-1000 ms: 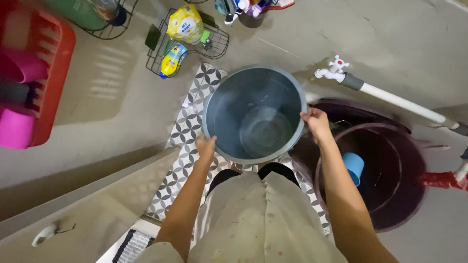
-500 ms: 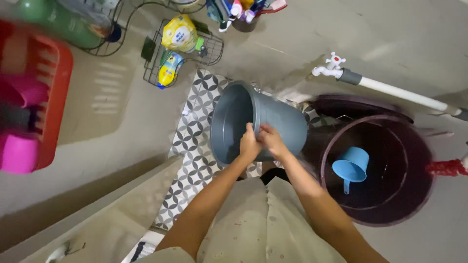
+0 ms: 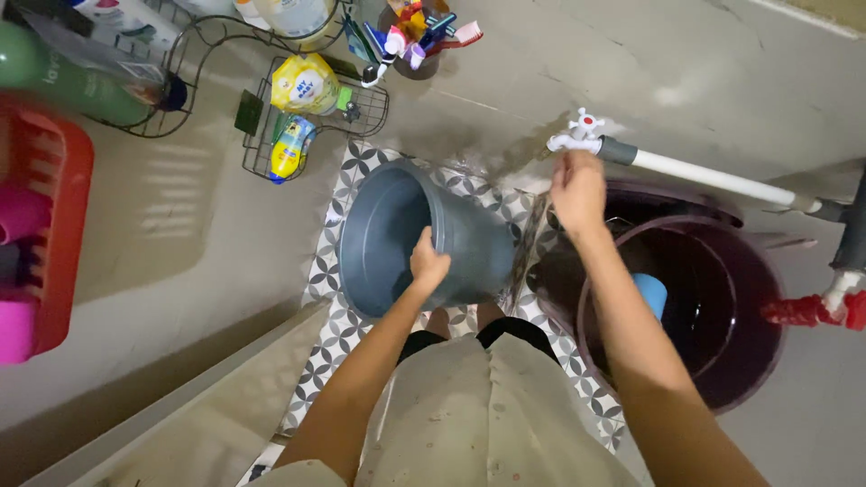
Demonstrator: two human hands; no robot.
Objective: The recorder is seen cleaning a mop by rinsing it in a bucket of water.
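Patterned floor mat (image 3: 343, 261), one grey bucket (image 3: 424, 239), two hands, one tap (image 3: 577, 135)

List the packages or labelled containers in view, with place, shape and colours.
Yellow pouch: in the wire basket, rounded, yellow with a blue and white label.
Small pouch: same basket, lower, yellow and blue.
Green bottle: top left rack, lying tilted, dark cap.
White bottle: top edge, pale yellow label.

Grey bucket (image 3: 469, 242) tipped sideways, empty
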